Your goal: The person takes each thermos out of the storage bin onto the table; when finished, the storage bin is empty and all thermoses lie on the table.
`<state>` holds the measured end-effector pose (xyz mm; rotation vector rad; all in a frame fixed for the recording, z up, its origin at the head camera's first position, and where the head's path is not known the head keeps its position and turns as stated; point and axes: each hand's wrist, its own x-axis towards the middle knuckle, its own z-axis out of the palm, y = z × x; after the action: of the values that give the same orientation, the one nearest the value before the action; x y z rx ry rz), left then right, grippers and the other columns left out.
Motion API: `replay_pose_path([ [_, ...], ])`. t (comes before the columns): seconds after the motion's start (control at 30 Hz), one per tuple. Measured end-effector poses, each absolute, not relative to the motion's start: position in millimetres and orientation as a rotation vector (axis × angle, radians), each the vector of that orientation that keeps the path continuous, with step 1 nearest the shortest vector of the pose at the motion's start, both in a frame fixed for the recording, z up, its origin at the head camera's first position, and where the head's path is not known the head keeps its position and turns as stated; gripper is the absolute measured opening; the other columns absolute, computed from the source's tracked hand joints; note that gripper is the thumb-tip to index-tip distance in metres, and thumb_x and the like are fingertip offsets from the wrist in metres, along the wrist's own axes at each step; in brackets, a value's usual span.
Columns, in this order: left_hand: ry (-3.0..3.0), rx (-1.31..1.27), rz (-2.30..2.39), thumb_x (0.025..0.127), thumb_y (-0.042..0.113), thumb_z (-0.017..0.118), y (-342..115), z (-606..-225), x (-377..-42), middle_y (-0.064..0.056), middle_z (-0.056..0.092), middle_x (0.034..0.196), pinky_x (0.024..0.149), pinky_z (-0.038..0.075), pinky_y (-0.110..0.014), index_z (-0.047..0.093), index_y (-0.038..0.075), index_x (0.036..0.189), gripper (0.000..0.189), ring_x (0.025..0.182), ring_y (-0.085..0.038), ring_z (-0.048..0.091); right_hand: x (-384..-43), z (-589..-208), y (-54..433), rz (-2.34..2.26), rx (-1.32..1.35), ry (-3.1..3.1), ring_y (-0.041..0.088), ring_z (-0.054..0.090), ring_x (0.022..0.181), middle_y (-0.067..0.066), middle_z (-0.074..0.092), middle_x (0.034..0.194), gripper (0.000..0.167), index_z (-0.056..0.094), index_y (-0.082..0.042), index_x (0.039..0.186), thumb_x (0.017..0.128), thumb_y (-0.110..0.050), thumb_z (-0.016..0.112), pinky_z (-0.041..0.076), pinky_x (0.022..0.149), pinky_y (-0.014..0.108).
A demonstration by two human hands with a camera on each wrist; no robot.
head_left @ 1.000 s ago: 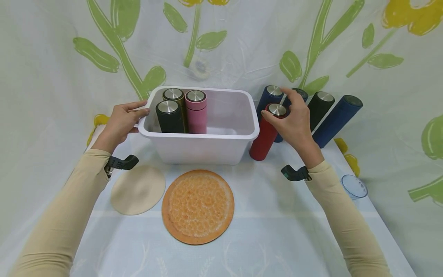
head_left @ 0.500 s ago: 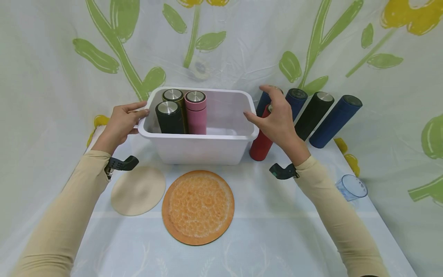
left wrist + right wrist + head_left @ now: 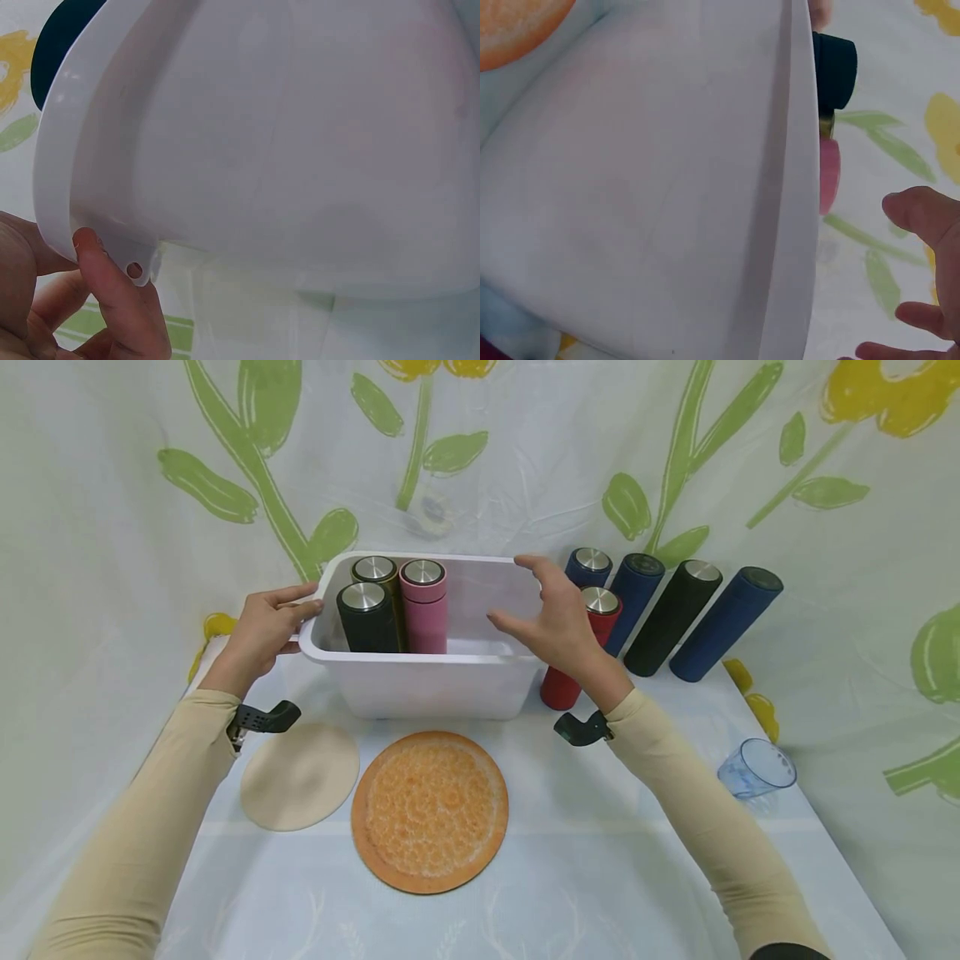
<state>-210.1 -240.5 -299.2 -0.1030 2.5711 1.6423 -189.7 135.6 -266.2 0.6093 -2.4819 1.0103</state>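
A white plastic bin [image 3: 427,687] holds several upright thermos flasks at its left end: a black flask [image 3: 372,622], a pink flask [image 3: 425,610] and one with an olive body behind them. My left hand [image 3: 258,631] grips the bin's left rim, a finger curled under the lip beside a small hole in the left wrist view. Over the bin's right end, my right hand [image 3: 562,627] is spread with thumb and fingers apart and holds nothing. Just right of it stands a red flask [image 3: 562,687], partly hidden by the hand and wrist.
Two more blue flasks [image 3: 636,597] [image 3: 588,567], a black flask [image 3: 673,618] and another blue flask [image 3: 726,622] stand right of the bin. In front lie an orange round mat [image 3: 430,812] and a beige round mat [image 3: 300,777]. A clear glass [image 3: 757,768] stands near the right edge.
My right hand has left the top of the red flask and moved leftward, to above the bin's right end. The red flask stays in place. My left hand keeps its grip on the rim.
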Motion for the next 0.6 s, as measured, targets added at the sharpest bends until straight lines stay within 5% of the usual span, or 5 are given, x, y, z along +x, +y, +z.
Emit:
replay_pose_path([
  [0.6, 2.579, -0.079, 1.648, 0.103, 0.036, 0.056, -242, -299, -209, -0.02, 0.045, 0.149, 0.07, 0.055, -0.021, 0.04, 0.018, 0.155, 0.057, 0.112, -0.029, 0.055, -205, -267, 98, 0.925, 0.679, -2.58, 0.027, 0.05, 0.128, 0.014, 0.056, 0.139, 0.076, 0.048, 0.0, 0.143, 0.082, -0.029, 0.083, 0.037, 0.108, 0.036],
])
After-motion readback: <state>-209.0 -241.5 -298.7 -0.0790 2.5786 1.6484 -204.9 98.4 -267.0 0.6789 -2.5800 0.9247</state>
